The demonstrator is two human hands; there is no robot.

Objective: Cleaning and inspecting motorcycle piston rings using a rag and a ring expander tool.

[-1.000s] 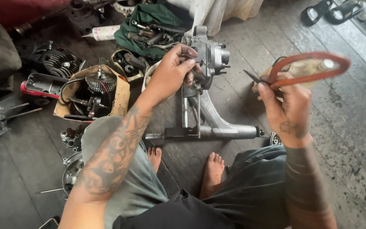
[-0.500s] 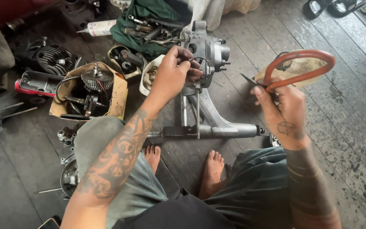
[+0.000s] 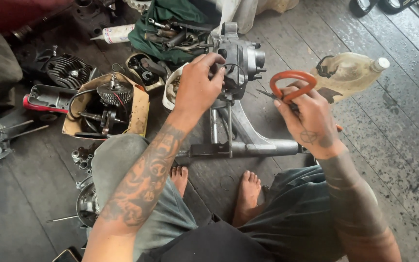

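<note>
I note my left hand [image 3: 197,90] fingers pinching at the engine casing [image 3: 238,58], right hand [image 3: 309,121] gripping orange-handled pliers [image 3: 289,82]; the upright casing could tip, I judge

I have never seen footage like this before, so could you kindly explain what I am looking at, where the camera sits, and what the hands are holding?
The camera is worn on a person's head and looks down, so you see that person's own arms, knees and bare feet. They sit on a dark wooden plank floor. The left hand grips a grey metal engine casing standing on a metal frame. The right hand holds pliers with orange handles. Around them lie a cardboard box of gears and engine parts, a finned cylinder, a green cloth with tools, and a grimy plastic jug.
</note>
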